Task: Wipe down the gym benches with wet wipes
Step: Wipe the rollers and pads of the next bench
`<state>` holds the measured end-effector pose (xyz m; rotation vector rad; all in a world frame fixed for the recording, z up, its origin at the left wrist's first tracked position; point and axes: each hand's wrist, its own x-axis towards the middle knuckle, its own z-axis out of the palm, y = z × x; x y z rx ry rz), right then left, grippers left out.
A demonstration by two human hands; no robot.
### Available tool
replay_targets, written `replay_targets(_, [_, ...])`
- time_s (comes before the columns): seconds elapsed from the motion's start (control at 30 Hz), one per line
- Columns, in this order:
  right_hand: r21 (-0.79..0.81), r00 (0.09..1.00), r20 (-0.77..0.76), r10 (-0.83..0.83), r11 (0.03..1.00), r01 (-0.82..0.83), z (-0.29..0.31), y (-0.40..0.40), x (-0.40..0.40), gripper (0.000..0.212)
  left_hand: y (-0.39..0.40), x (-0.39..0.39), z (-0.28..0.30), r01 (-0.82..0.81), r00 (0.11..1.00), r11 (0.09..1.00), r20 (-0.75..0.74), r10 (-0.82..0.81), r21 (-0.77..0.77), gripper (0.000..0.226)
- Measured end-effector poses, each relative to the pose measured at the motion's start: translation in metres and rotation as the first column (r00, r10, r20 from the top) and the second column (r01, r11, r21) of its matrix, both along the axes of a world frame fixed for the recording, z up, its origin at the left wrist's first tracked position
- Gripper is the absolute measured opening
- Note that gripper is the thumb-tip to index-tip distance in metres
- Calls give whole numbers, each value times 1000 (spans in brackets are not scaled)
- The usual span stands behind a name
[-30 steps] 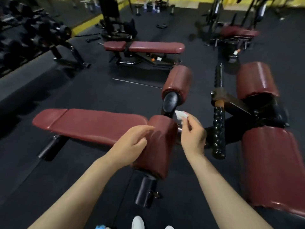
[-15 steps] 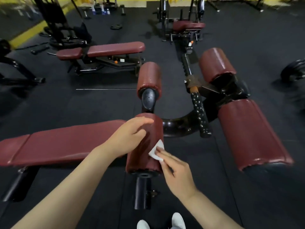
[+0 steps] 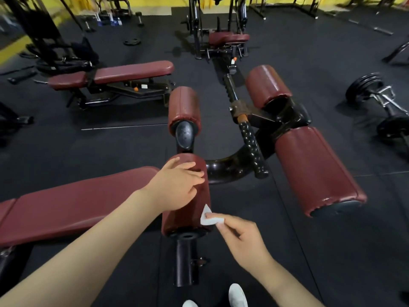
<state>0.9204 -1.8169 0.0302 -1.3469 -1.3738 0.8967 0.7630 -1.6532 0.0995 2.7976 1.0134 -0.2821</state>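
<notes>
A dark red roller pad (image 3: 188, 220) caps the near end of the maroon bench (image 3: 73, 207) right in front of me. My left hand (image 3: 177, 187) rests on top of this pad with its fingers spread flat. My right hand (image 3: 241, 238) pinches a small folded white wet wipe (image 3: 207, 218) and presses it against the pad's right side, near its lower end. A second roller pad (image 3: 184, 107) stands just beyond on the same black frame.
Two larger red rollers (image 3: 316, 171) (image 3: 266, 85) and a knobbed black handle (image 3: 251, 145) lie to the right. Another maroon bench (image 3: 115, 74) stands at the back left, a barbell with plates (image 3: 382, 103) at the far right. My white shoes (image 3: 238, 295) stand on the black floor.
My right hand brought the wipe from the far end of the near roller down along its right side toward me. My left hand stayed on top of the pad; my view shifted right.
</notes>
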Motion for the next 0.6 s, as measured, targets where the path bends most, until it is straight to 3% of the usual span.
replay_targets(0.07, [-30,998,-66,-21,999,19,6,7,1,31,-3,-2,-2,6,1000,1000,1,-6,24,49])
replay_targets(0.17, [96,990,132,-46,995,33,7,17,3,30,-4,-8,-2,-24,999,999,32,23,38,50])
replay_targets(0.27, [269,922,385,35,952,-148,-4,16,-7,32,-4,-25,2,-66,996,997,60,63,51,50])
replay_targets(0.4, [337,837,527,148,868,-365,-13,24,-13,30,-8,-59,-5,-181,970,982,154,186,-44,53])
replay_targets(0.5, [291,689,682,246,773,-564,3,53,-11,30,-17,-70,-17,-247,946,959,180,269,-138,57])
replay_targets(0.6, [170,609,739,288,796,-582,22,101,-8,37,-18,-72,-24,-294,902,909,229,366,-295,59])
